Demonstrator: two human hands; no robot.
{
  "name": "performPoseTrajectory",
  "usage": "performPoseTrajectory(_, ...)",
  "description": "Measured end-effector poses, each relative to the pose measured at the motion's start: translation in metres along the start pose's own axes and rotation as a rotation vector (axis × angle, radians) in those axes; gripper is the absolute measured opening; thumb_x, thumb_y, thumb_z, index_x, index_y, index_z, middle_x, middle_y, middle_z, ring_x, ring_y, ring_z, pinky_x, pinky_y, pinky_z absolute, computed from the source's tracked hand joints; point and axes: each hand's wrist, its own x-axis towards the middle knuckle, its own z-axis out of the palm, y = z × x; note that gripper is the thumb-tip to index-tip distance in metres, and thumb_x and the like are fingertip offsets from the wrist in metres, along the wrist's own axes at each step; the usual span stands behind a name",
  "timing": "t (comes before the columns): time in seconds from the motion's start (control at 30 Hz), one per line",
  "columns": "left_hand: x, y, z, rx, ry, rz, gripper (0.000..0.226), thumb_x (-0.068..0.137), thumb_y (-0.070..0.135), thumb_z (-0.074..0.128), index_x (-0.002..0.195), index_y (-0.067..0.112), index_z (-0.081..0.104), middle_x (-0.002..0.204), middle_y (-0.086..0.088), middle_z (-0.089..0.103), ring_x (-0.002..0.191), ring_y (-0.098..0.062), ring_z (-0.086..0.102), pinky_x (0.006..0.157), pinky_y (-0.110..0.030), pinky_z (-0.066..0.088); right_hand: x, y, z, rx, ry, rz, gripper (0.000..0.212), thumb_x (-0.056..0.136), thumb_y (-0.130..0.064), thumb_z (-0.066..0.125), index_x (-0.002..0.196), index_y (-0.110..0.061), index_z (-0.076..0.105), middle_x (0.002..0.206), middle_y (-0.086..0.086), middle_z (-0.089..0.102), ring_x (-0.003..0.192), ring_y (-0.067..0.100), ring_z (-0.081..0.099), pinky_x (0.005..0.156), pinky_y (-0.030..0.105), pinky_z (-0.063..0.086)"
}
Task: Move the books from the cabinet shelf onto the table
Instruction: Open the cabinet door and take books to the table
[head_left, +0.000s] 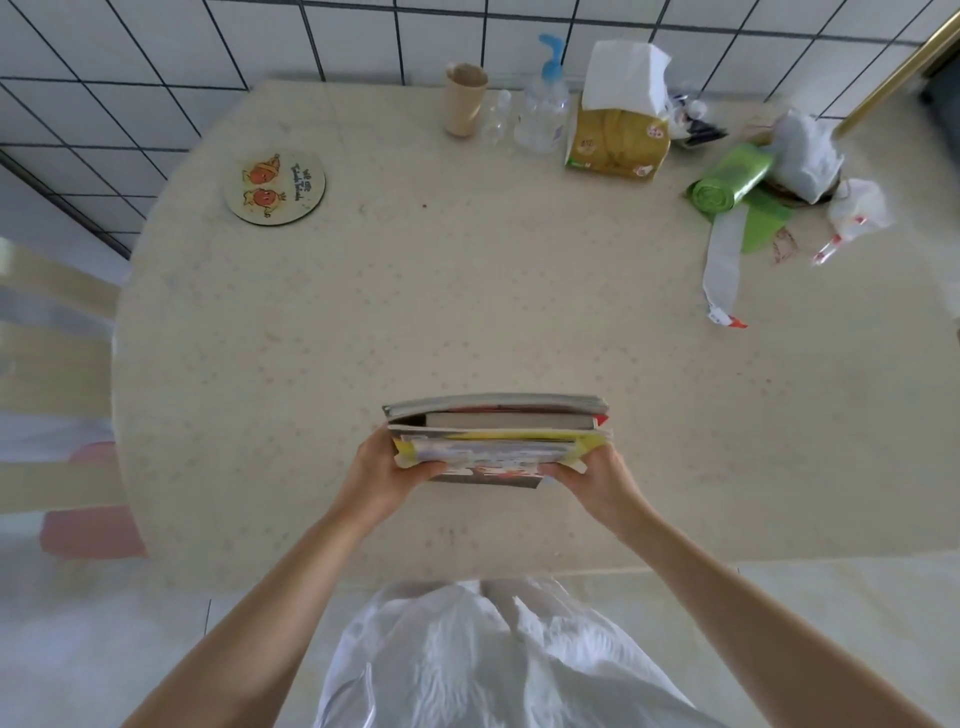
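- Right now, a stack of books (496, 439) is held edge-on above the near middle of the round beige table (467, 322), spines and page edges facing up toward the camera.
- The left hand (387, 470) grips the left end of the stack, its fingers (415, 470) curled round the lower books.
- The right hand (592, 478) grips the right end the same way, fingers (558, 472) wrapped under a yellow-covered book.
- Whether the bottom of the stack touches the table cannot be told from this angle.
- At the far left of the table lies a round coaster (275, 187) with cartoon figures.
- Along the far edge stand a cardboard tube (465, 98), a clear pump bottle (543, 104) with a blue top, and a yellow tissue pack (618, 130) with a white tissue sticking out.
- To the far right lie a green roll of bags (727, 179) and several crumpled plastic bags (802, 150).
- A white tiled wall (156, 62) rises behind the table.
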Motion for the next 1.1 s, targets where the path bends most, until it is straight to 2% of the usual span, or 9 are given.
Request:
performPoseTrajectory(0.1, 0.013, 0.014, -0.005, -0.055, -0.050, -0.037, 0.054, 0.062, 0.020, 0.090, 0.110, 0.023, 0.064, 0.089, 0.027, 0.071, 0.086, 0.006, 0.067, 0.071, -0.012, 0.049, 0.013, -0.016, -0.009, 0.188, -0.052, 0.029, 0.052, 0.079, 0.002, 0.073, 0.114, -0.029, 0.049, 0.108, -0.005, 0.065, 0.099, 0.010, 0.064, 0.090, 0.034, 0.054)
performPoseTrajectory(0.17, 0.021, 0.022, -0.006, -0.105, -0.071, -0.049, 0.060, 0.065, 0.015, 0.089, 0.117, 0.022, 0.060, 0.098, 0.017, 0.073, 0.088, 0.000, 0.069, 0.072, -0.015, 0.053, 0.023, -0.023, -0.016, 0.245, -0.093, 0.076, 0.058, 0.081, 0.003, 0.070, 0.124, -0.023, 0.041, 0.111, -0.005, 0.062, 0.099, 0.005, 0.062, 0.087, 0.032, 0.055)
performPoseTrajectory(0.27, 0.031, 0.036, -0.003, -0.225, -0.086, -0.165, 0.059, 0.069, 0.015, 0.086, 0.119, 0.021, 0.055, 0.107, 0.006, 0.071, 0.093, -0.011, 0.070, 0.074, -0.028, 0.058, 0.039, -0.034, -0.027, 0.288, -0.152, 0.221, 0.053, 0.087, -0.006, 0.066, 0.131, -0.014, 0.037, 0.113, -0.003, 0.060, 0.098, 0.006, 0.062, 0.083, 0.031, 0.057)
performPoseTrajectory(0.4, 0.048, 0.046, 0.005, -0.288, -0.066, -0.380, 0.048, 0.072, 0.022, 0.084, 0.111, 0.022, 0.056, 0.104, 0.003, 0.071, 0.092, -0.019, 0.070, 0.079, -0.044, 0.059, 0.066, -0.039, -0.032, 0.290, -0.150, 0.380, 0.042, 0.092, -0.017, 0.062, 0.130, -0.015, 0.044, 0.114, 0.000, 0.065, 0.098, 0.017, 0.066, 0.080, 0.038, 0.057)
performPoseTrajectory(0.53, 0.061, 0.047, 0.011, -0.331, -0.093, -0.567, 0.042, 0.074, 0.021, 0.083, 0.107, 0.022, 0.057, 0.098, 0.000, 0.071, 0.085, -0.020, 0.070, 0.071, -0.039, 0.058, 0.088, -0.037, -0.029, 0.158, -0.218, 0.489, 0.029, 0.093, -0.022, 0.061, 0.120, -0.016, 0.052, 0.109, 0.005, 0.069, 0.094, 0.021, 0.068, 0.077, 0.042, 0.058)
performPoseTrajectory(0.6, 0.066, 0.044, 0.012, -0.319, -0.084, -0.620, 0.039, 0.074, 0.022, 0.083, 0.103, 0.023, 0.057, 0.096, -0.001, 0.071, 0.083, -0.020, 0.070, 0.069, -0.038, 0.058, 0.093, -0.035, -0.025, 0.125, -0.261, 0.519, 0.029, 0.094, -0.026, 0.059, 0.120, -0.016, 0.051, 0.107, 0.005, 0.069, 0.093, 0.021, 0.068, 0.073, 0.040, 0.057)
performPoseTrajectory(0.73, 0.068, 0.037, 0.010, -0.342, -0.073, -0.661, 0.045, 0.074, 0.017, 0.082, 0.108, 0.020, 0.054, 0.100, -0.005, 0.070, 0.086, -0.024, 0.069, 0.073, -0.044, 0.058, 0.098, -0.032, -0.013, 0.131, -0.262, 0.519, 0.035, 0.094, -0.025, 0.059, 0.123, -0.015, 0.043, 0.115, 0.006, 0.064, 0.097, 0.021, 0.064, 0.061, 0.030, 0.049)
performPoseTrajectory(0.9, 0.079, 0.034, 0.006, -0.354, 0.002, -0.650, 0.060, 0.072, 0.010, 0.082, 0.121, 0.018, 0.048, 0.108, -0.006, 0.067, 0.093, -0.027, 0.067, 0.083, -0.049, 0.055, 0.105, -0.029, 0.005, 0.074, -0.183, 0.476, 0.031, 0.092, -0.025, 0.061, 0.117, -0.014, 0.047, 0.111, 0.005, 0.065, 0.093, 0.020, 0.067, 0.078, 0.041, 0.058)
performPoseTrajectory(1.1, 0.093, 0.036, 0.006, -0.355, 0.031, -0.640, 0.065, 0.069, 0.007, 0.083, 0.123, 0.017, 0.047, 0.115, -0.009, 0.066, 0.097, -0.029, 0.066, 0.086, -0.050, 0.054, 0.109, -0.034, 0.007, 0.077, -0.091, 0.429, 0.031, 0.092, -0.023, 0.061, 0.120, -0.015, 0.051, 0.107, 0.003, 0.068, 0.086, 0.018, 0.069, 0.066, 0.032, 0.058)
